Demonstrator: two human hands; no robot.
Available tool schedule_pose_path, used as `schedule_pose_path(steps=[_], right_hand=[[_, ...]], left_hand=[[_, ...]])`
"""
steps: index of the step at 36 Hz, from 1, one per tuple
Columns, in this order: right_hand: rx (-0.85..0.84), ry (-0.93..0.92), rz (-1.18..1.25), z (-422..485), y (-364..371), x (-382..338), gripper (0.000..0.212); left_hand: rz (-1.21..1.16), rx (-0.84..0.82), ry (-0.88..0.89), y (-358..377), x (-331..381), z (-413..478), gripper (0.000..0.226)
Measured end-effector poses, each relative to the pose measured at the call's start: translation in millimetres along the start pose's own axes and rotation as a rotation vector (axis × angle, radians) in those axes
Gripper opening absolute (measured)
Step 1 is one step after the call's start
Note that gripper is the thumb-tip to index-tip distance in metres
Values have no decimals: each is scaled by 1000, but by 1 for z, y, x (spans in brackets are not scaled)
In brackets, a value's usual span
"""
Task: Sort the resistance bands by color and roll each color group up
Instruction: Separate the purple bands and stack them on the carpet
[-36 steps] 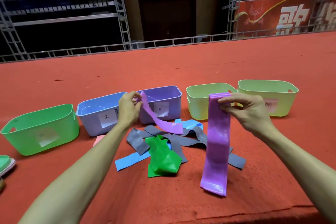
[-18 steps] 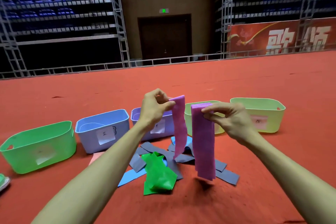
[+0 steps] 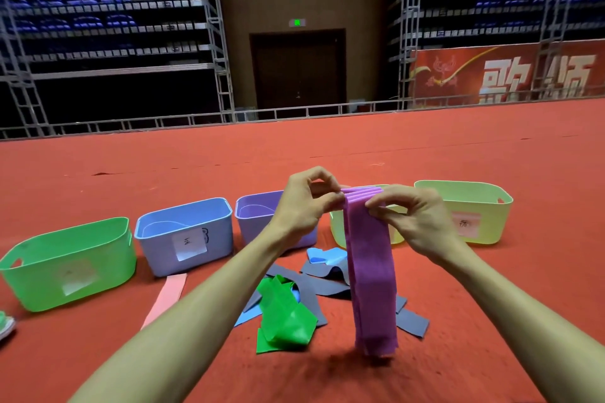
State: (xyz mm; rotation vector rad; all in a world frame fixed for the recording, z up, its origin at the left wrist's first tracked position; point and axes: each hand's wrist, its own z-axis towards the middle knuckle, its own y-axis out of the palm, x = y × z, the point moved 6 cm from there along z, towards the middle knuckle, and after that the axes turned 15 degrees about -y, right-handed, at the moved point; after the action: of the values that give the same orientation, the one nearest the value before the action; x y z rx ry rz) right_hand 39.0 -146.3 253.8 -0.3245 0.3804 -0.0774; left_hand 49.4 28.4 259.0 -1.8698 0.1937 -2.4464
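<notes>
A stack of purple bands [image 3: 371, 275] hangs straight down above the red carpet, its lower end just over the floor. My left hand [image 3: 302, 204] pinches the top edge from the left and my right hand [image 3: 414, 217] pinches it from the right. Below lies a mixed pile: a crumpled green band [image 3: 283, 317], dark grey bands [image 3: 322, 285], light blue bands [image 3: 324, 255]. A pink band [image 3: 167, 298] lies flat by my left forearm.
Five labelled bins stand in a row behind the pile: green bin [image 3: 68, 263], blue bin [image 3: 185, 234], purple bin [image 3: 257, 213], and two yellow-green bins [image 3: 337, 229] [image 3: 465, 209]. A shoe [image 3: 5, 325] shows at the left edge. Metal scaffolding stands beyond the carpet.
My left hand brought its single purple band over to the ones in my right hand. Both hands now hold the joined stack by its top edge.
</notes>
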Motion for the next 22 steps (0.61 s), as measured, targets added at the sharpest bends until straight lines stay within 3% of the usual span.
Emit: schedule_pose_path(steps=[22], right_hand=[[59, 66, 47, -3, -1, 1, 29]], left_hand=[[-94, -65, 26, 8, 5, -12, 21]])
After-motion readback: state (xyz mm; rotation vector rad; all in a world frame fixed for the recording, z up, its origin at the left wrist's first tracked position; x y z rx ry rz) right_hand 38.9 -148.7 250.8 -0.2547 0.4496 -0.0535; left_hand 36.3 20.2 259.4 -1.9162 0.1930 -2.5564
